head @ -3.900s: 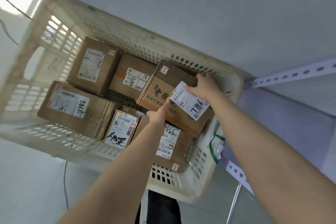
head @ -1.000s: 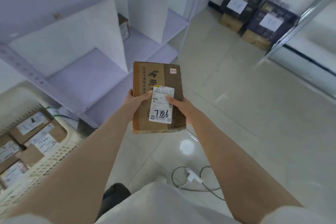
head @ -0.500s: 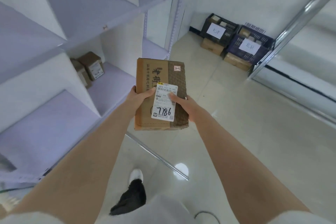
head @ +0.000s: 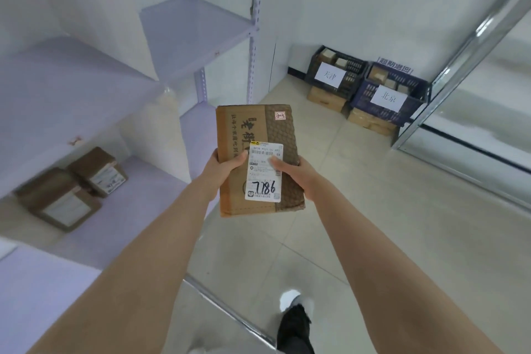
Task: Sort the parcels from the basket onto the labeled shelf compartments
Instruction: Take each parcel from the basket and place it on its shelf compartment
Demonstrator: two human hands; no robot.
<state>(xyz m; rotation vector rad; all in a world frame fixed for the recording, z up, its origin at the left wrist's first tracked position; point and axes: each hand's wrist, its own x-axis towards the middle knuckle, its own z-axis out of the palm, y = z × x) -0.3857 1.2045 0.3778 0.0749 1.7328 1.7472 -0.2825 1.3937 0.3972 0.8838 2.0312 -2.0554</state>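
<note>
The left hand (head: 222, 162) and right hand (head: 296, 175) both grip a flat brown cardboard parcel (head: 258, 135) at centre, thumbs pressed on its white shipping label (head: 263, 172) marked 7186. At nine o'clock stands the lilac metal shelf unit (head: 189, 29); two brown boxes (head: 71, 190) sit in a lower compartment. At two o'clock, dark plastic crates (head: 367, 86) rest on the floor.
</note>
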